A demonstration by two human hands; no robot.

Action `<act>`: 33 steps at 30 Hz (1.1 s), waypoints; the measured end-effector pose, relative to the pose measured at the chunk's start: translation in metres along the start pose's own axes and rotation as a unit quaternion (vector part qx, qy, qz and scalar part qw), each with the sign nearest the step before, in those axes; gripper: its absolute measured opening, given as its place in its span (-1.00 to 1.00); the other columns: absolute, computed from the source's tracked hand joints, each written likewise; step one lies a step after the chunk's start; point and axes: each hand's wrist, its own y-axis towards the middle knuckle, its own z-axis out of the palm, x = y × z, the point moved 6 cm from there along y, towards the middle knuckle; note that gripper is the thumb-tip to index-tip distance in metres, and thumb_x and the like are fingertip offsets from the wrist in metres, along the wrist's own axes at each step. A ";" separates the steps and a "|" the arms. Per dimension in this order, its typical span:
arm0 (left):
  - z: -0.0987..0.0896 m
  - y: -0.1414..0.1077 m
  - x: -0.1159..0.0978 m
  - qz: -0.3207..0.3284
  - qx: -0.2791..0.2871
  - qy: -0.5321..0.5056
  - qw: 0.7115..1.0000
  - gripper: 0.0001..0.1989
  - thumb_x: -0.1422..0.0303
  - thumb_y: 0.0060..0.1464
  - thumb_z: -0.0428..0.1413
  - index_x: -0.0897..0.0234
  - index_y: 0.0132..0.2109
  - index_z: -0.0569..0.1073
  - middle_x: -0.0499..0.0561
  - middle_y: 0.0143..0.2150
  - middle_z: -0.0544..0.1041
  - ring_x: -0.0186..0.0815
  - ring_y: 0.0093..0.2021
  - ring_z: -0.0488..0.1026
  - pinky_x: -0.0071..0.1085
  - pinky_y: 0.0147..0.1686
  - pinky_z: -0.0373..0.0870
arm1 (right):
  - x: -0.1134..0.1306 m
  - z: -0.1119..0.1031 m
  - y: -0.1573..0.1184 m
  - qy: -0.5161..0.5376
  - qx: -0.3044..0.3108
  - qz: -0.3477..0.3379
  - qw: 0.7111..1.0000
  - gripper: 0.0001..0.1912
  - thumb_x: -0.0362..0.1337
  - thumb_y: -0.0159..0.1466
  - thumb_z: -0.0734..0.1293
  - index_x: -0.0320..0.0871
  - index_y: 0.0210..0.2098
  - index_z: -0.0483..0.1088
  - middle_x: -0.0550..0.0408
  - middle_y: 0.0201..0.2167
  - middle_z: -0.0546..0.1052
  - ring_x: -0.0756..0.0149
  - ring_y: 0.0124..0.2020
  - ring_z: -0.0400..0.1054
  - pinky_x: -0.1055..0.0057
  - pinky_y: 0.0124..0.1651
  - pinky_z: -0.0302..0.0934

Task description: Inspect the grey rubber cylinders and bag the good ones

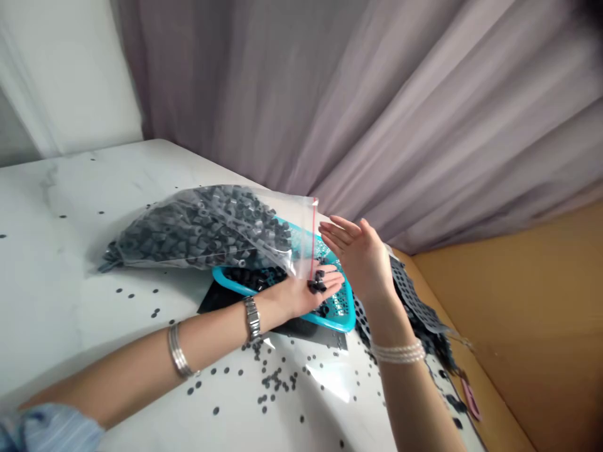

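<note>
My left hand (301,296) lies palm up with its fingers stretched out, holding several small black cylindrical pieces (317,282). It is over a turquoise plastic basket (230,284) with more black pieces inside. My right hand (362,257) is raised to the right of it, open and bare, fingers extended and palm turned toward the left. A clear zip bag (202,226), bulging with grey-black short tubes, lies on its side across the basket. Its red-lined mouth reaches over my left fingers.
Small black discs (277,380) are scattered over the white marbled table (70,301). A dark sheet (311,333) lies under the basket. Perforated black sheets (412,289) are piled at the right, near a pink-handled tool (471,400). Grey curtains (282,94) hang behind.
</note>
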 end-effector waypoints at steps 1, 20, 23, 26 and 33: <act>0.000 0.002 0.001 -0.010 -0.004 0.001 1.000 -0.80 0.49 0.19 -0.07 0.30 -0.33 0.41 0.09 -0.37 0.49 -0.26 -0.31 0.50 -0.27 -0.15 0.48 | 0.002 -0.014 -0.004 -0.049 -0.017 -0.032 0.998 -0.64 -0.06 0.27 0.20 -0.19 -0.24 0.50 -0.07 -0.25 0.58 0.19 -0.15 0.46 0.21 0.01 0.27; 0.002 -0.004 0.002 -0.024 -0.140 0.074 0.987 -0.85 0.49 0.17 -0.05 0.33 -0.30 0.41 0.05 -0.35 0.51 -0.33 -0.36 0.48 -0.34 -0.20 0.47 | -0.024 -0.053 -0.056 -0.412 0.049 -0.199 0.888 -0.80 -0.33 0.27 0.32 -0.03 -0.11 0.46 0.09 -0.21 0.51 0.28 -0.19 0.36 0.27 -0.09 0.28; 0.007 -0.007 0.003 -0.024 -0.160 0.077 0.984 -0.82 0.49 0.20 -0.08 0.36 -0.30 0.40 0.03 -0.38 0.49 -0.36 -0.41 0.45 -0.38 -0.29 0.47 | -0.022 -0.051 -0.058 -0.404 0.060 -0.210 0.888 -0.78 -0.34 0.27 0.33 -0.05 -0.09 0.45 0.07 -0.16 0.50 0.30 -0.17 0.37 0.28 -0.07 0.30; 0.008 -0.007 0.004 -0.027 -0.172 0.084 0.981 -0.82 0.51 0.20 -0.08 0.36 -0.30 0.40 0.00 -0.40 0.49 -0.38 -0.42 0.45 -0.40 -0.32 0.46 | -0.022 -0.048 -0.059 -0.397 0.060 -0.207 0.892 -0.75 -0.37 0.27 0.32 -0.06 -0.06 0.44 0.07 -0.12 0.49 0.30 -0.15 0.39 0.29 -0.08 0.32; 0.008 -0.005 0.005 -0.049 -0.149 0.091 0.983 -0.78 0.54 0.18 -0.10 0.36 -0.36 0.41 0.01 -0.39 0.48 -0.39 -0.38 0.45 -0.43 -0.31 0.44 | -0.025 -0.047 -0.061 -0.369 0.052 -0.192 0.908 -0.72 -0.45 0.25 0.32 -0.09 -0.06 0.43 0.09 -0.19 0.51 0.32 -0.17 0.40 0.32 -0.10 0.33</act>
